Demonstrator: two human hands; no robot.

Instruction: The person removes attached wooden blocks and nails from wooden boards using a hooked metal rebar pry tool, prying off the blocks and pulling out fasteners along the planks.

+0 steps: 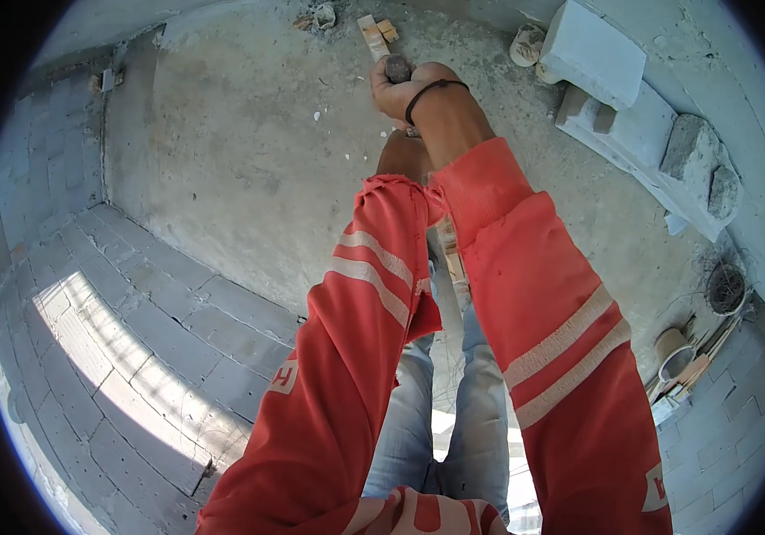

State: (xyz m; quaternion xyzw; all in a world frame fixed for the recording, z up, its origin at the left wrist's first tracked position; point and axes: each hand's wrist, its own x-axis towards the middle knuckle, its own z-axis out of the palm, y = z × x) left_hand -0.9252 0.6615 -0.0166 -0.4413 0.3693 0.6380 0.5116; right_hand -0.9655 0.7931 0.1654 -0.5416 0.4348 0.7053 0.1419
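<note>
Head view: floor [240, 125] reaches leftward to block wall [168, 312]; right hand [403, 94] clenches dark-ended tool [397, 69]; left hand [403, 154] mostly hidden, grip unclear.

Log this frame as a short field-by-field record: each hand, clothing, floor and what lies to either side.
Right hand: fingers closed around a dark round-ended object; black band at the wrist
Left hand: mostly hidden beneath the right wrist; grip cannot be told
Sleeves: red, pale stripes
Floor: grey, with scattered pale chips
Picture's right: white block, rough grey chunk
Picture's left: grey blockwork, bright patch
</note>
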